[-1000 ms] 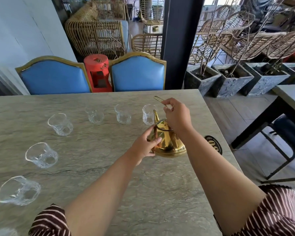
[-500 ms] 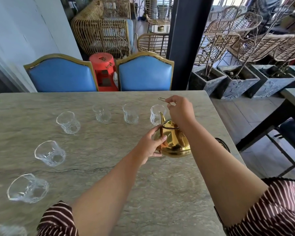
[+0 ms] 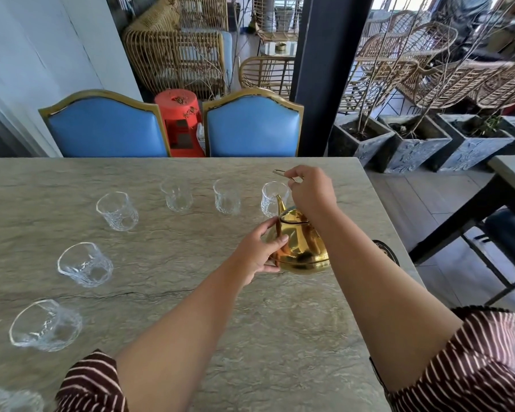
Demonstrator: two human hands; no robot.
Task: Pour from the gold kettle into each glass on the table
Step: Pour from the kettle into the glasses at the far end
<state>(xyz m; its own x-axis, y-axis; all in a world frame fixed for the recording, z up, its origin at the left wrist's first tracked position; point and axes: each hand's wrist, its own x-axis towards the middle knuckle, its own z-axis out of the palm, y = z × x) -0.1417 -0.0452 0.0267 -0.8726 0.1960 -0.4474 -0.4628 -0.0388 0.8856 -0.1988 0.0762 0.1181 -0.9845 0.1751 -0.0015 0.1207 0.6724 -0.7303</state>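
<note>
Right of center in the head view, the right hand (image 3: 311,191) pinches the wire handle (image 3: 280,173) of the gold kettle (image 3: 299,242), arm stretched forward. The left hand (image 3: 260,252) cups its side. Spout sits by the rightmost glass (image 3: 271,197) on the table (image 3: 191,292).

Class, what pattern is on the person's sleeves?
Dark maroon with thin white stripes on the sleeves, head view.

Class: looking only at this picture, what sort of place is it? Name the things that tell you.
Probably a café or restaurant seating area: several stone-look tables, matching blue upholstered chairs, stacked rattan chairs and potted plants behind.
</note>
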